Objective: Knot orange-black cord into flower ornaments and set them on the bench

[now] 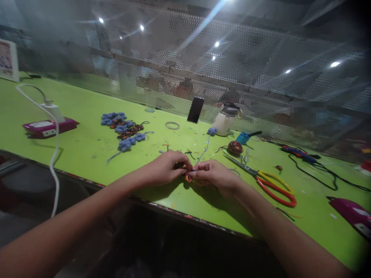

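Observation:
Close to the table's front edge, my left hand point(174, 166) pinches a small multicoloured yarn piece point(188, 177) of orange, red and dark strands. My right hand point(210, 173) grips the same piece from the other side, thumb and fingertips pressed together. The fingers hide much of it, and I cannot make out any tool in them. A pale blue yarn strand point(206, 147) runs from near my right fingers back to a small blue yarn ball point(211, 131). Orange-and-yellow-handled scissors point(265, 181) lie right of my right hand, blades partly apart. Behind them rests a dark multicoloured yarn ball point(235, 147).
Several blue and multicoloured yarn flowers point(125, 129) lie left on the green table point(87, 162). Toward the back stand a phone point(196, 109) and a white jug point(223, 121). Magenta power strips point(53, 126) sit at both sides, one with a white cable point(55, 154). A mesh screen point(246, 69) rises behind.

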`<state>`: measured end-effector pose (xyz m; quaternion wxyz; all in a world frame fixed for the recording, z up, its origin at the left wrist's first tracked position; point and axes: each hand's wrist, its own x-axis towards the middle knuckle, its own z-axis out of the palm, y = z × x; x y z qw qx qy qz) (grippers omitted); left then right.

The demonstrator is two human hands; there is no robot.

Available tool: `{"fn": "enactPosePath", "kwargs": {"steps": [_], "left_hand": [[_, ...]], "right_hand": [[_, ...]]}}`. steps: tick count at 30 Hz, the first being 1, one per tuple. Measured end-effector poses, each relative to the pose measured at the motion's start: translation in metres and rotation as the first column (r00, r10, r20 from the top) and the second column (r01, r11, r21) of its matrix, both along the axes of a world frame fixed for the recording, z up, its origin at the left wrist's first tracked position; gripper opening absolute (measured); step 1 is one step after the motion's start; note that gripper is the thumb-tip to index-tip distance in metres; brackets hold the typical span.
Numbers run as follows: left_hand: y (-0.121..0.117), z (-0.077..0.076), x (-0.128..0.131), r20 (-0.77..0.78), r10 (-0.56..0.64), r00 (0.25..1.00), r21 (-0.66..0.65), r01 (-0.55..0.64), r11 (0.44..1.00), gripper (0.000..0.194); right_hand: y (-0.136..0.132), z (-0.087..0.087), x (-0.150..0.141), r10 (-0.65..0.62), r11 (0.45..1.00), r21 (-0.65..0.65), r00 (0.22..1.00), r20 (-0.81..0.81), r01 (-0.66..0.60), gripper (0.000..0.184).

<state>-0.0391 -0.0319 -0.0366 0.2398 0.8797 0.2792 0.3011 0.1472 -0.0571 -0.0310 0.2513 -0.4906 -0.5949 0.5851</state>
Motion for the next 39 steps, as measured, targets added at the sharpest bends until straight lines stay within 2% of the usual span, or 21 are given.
{"fn": "enactPosePath", "kwargs": {"steps": [5,8,10,16,21,24,30,33,39], "left_hand": [[0.005,-0.01,0.003,-0.032,-0.038,0.999,0.066,0.04,0.997,0.014],[0.007,-0.014,0.004,-0.082,-0.029,0.996,0.125,0.039,0.991,0.011],[0.007,-0.013,0.004,-0.085,-0.026,0.996,0.12,0.036,0.992,0.009],[0.007,-0.003,0.002,-0.009,-0.1,0.995,0.005,0.1,0.995,0.007],[0.013,0.001,0.001,0.146,-0.21,0.967,-0.199,0.237,0.951,0.01],[0.018,0.003,0.004,0.206,-0.23,0.951,-0.288,0.284,0.915,0.009],[0.022,-0.001,0.012,0.166,-0.192,0.967,-0.474,0.249,0.844,0.013],[0.021,-0.007,0.013,0.163,-0.182,0.97,-0.475,0.239,0.847,0.012],[0.02,-0.012,0.013,0.163,-0.15,0.975,-0.496,0.213,0.842,0.01]], "right_hand": [[0.004,-0.002,0.005,0.035,0.999,-0.025,0.999,-0.018,-0.035,0.026],[0.004,0.0,0.006,0.058,0.998,0.004,0.998,0.041,-0.058,0.025],[0.004,0.003,0.007,0.06,0.996,0.055,0.993,0.102,-0.065,0.021],[0.007,0.006,0.008,-0.032,0.959,0.275,0.939,0.342,-0.067,0.013],[0.014,-0.005,0.01,0.057,0.918,0.349,0.935,0.351,-0.187,0.018],[0.017,-0.01,0.013,0.056,0.897,0.396,0.939,0.338,-0.196,0.02],[0.02,-0.013,0.015,-0.019,0.871,0.453,0.908,0.417,-0.19,0.016],[0.018,-0.013,0.014,-0.024,0.862,0.458,0.885,0.466,-0.218,0.015],[0.014,-0.008,0.012,-0.035,0.809,0.504,0.831,0.555,-0.303,0.016]]}}
